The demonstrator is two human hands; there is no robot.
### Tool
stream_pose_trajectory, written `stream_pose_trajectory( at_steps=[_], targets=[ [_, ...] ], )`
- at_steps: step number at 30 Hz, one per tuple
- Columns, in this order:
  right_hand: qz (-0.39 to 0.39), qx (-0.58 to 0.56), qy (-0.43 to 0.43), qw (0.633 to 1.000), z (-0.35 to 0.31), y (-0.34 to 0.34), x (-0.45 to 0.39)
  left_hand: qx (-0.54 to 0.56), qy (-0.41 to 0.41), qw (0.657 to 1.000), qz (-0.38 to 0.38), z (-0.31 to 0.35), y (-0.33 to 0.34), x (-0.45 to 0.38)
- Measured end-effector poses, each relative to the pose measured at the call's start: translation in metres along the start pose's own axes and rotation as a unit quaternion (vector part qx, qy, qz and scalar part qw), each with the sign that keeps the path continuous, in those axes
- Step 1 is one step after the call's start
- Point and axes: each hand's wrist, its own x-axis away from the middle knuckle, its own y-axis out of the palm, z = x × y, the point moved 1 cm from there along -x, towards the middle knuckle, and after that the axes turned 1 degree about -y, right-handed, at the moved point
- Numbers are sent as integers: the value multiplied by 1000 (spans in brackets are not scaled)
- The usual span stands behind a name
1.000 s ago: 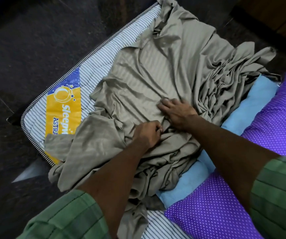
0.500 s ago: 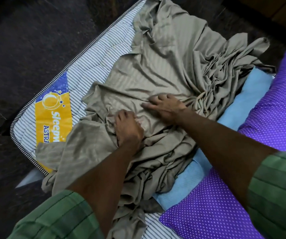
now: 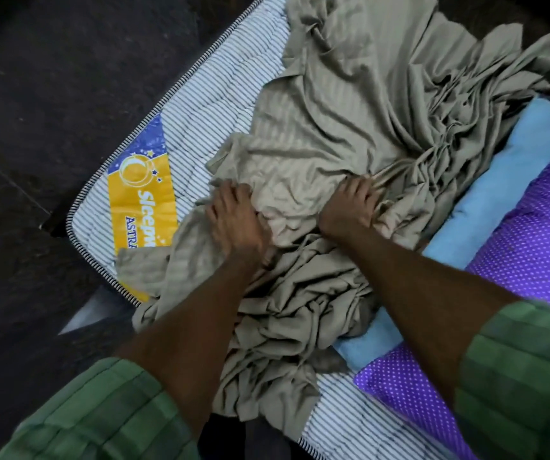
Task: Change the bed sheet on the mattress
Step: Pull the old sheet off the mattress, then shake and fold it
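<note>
Early stage: mattress bare toward 10 o'clock, beige sheet bunched mid-bed; left hand and right hand each clutching folds; spreading, tucking left

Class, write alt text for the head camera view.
Both hands, left hand and right hand, grip a crumpled beige sheet on a striped mattress. Blue towel and purple dotted pillow lie alongside.

so that's one striped mattress with one yellow label, one crumpled beige sheet, one blue towel, one purple dotted pillow and two hands.
</note>
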Motion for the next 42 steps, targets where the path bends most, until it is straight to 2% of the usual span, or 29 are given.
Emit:
stream_pose_trajectory(
  at_steps=[3,5,7,9,10,12,15,17,20,21,23,25,29,30,32,34,35,36,38,40,42],
  targets=[
    [13,-140,19,990,-39,29,61,-2,-66,998,-20,-31,3,7],
    [19,-225,19,974,-63,37,108,-2,-17,1000,-23,-55,4,12],
    [90,-292,-4,952,-84,38,158,30,61,998,-20,-76,5,13],
    [145,-328,-79,930,-110,42,209,89,102,991,-18,-95,-1,8],
    [146,-332,-125,923,-123,46,231,105,106,989,-10,-105,-5,6],
    [93,-302,-177,932,-142,59,260,120,69,990,11,-127,-11,3],
    [29,-162,-182,969,-160,80,262,135,-6,991,7,-166,-17,4],
    [56,-120,-198,971,-166,82,239,112,51,992,-28,-185,-18,10],
    [104,-80,-235,963,-169,72,198,34,210,969,-129,-192,-19,18],
    [108,-66,-229,965,-167,65,184,16,249,956,-151,-189,-19,20],
    [101,-58,-186,976,-159,47,158,8,278,947,-163,-179,-15,24],
    [112,-68,-126,983,-146,29,126,38,266,949,-166,-163,-15,20],
    [110,-94,8,989,-104,-18,70,171,198,953,-155,-135,-19,-2],
    [130,-119,41,984,-96,-28,66,195,174,955,-137,-132,-20,-9],
    [219,-180,84,955,-95,-44,79,225,127,960,-111,-136,-23,-22],
    [327,-254,72,907,-113,-50,119,235,104,960,-114,-150,-23,-34],
    [347,-295,49,889,-129,-43,145,240,94,959,-119,-157,-24,-40],
    [335,-330,13,883,-147,-31,174,245,83,958,-124,-165,-25,-44],
    [212,-348,-43,912,-181,2,228,246,73,958,-129,-180,-28,-47],
    [107,-286,-43,951,-196,41,254,246,74,957,-135,-191,-32,-45],
    [57,-253,-9,966,-190,59,241,262,75,949,-160,-201,-27,-46]
  ],
)
